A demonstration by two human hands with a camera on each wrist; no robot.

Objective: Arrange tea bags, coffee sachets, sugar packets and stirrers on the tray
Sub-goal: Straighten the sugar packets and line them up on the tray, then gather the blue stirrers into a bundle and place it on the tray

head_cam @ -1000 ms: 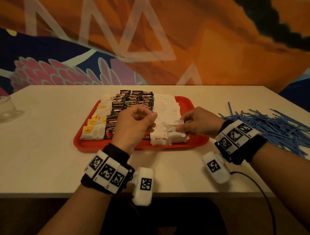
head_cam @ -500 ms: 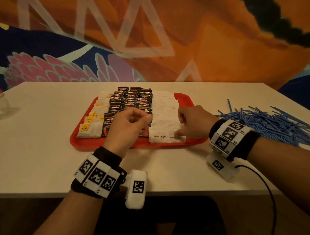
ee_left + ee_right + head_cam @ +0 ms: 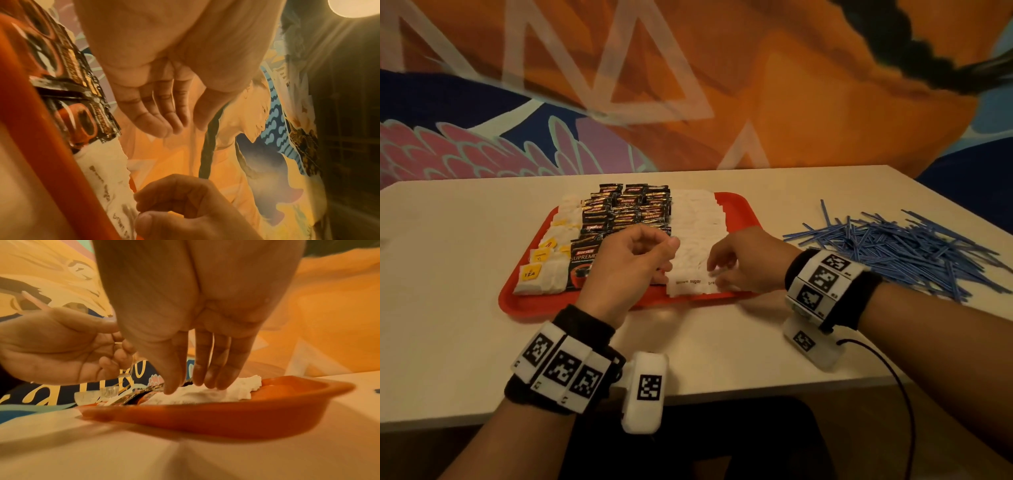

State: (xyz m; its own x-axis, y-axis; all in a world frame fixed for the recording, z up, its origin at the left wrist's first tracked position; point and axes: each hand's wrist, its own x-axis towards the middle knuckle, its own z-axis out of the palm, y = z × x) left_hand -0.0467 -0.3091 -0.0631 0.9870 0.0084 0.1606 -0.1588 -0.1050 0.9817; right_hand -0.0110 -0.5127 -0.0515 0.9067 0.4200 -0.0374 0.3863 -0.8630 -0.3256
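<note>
A red tray holds a left column of tea bags, black coffee sachets in the middle and a right column of white sugar packets. My right hand rests at the near end of the sugar column, and its straight fingers press down on the packets. Above the seam between coffee and sugar, my left hand hovers with fingers loosely curled and nothing in them. Blue stirrers lie in a loose pile on the table, right of the tray.
The white table runs up to a painted wall behind. A small clear glass stands on the table beyond the tray's left side. A black cable hangs from my right wrist over the table's near edge.
My right hand pinched one sugar packet above the row a second ago. It has laid the packet at the near end of the column and now presses on it. The left hand stayed put.
</note>
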